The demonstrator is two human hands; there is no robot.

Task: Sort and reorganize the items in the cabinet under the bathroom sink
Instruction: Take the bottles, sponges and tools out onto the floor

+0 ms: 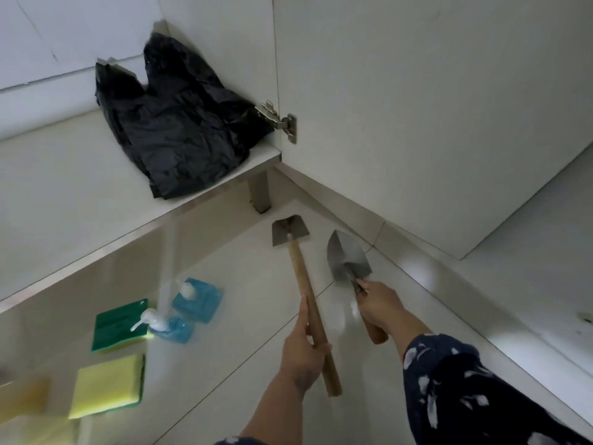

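Home bathroom; white hinged cabinet (134, 175), glossy floor tiles (244, 284), soap bottles (192, 308), sponges (109, 385)

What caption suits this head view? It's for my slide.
Left hand holds a hoe, right hand a trowel.

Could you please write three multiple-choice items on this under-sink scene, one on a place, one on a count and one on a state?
1. Where does the black plastic bag lie?
A. On the cabinet shelf, in its back corner by the hinge
B. On the floor tiles
C. In the left hand

2. How many blue pump bottles lie on the floor?
A. One
B. Two
C. Four

3. What is the right hand doing?
A. Hanging open
B. Pressing on a sponge
C. Gripping the pointed trowel by its handle

Answers: 1 A, the bag sits on the shelf near the hinge. 2 B, two blue bottles lie beside the green sponge. 3 C, its fingers wrap the trowel handle, while the left hand holds the flat-bladed hoe.
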